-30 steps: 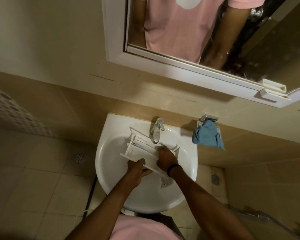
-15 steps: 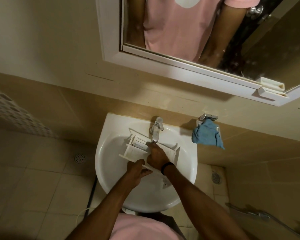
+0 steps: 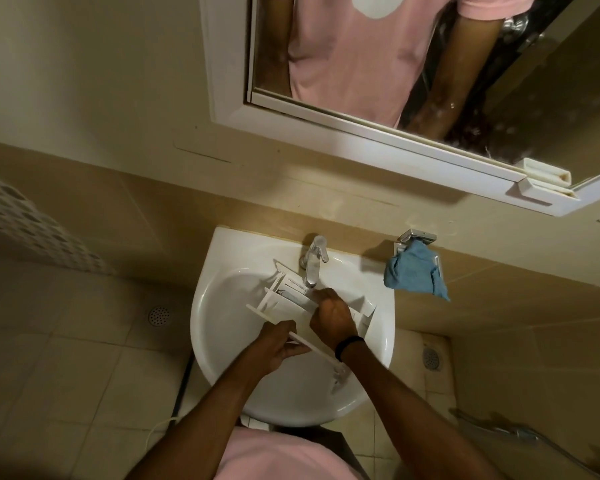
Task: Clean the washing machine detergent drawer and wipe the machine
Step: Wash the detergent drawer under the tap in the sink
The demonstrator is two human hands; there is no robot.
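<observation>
We see a white-framed mirror (image 3: 378, 109) on the wall, reflecting a pink shirt and two arms. Below it a white sink (image 3: 219, 344) stands out from the tiled wall. The white detergent drawer (image 3: 284, 304) lies tilted across the basin, its back end under the tap (image 3: 313, 263) and its long front panel toward us. A blue cloth (image 3: 413, 275) hangs from a metal holder on the wall, just right of the sink.

Our left hand (image 3: 278, 348) grips the drawer's front panel, fingers curled round the thin edge. Our right hand (image 3: 331, 318) sits inside the drawer just below the spout, its fingers curled; we cannot tell whether it holds anything. A black band (image 3: 349, 346) circles the right wrist. A round floor drain (image 3: 159, 315) lies left of the sink.
</observation>
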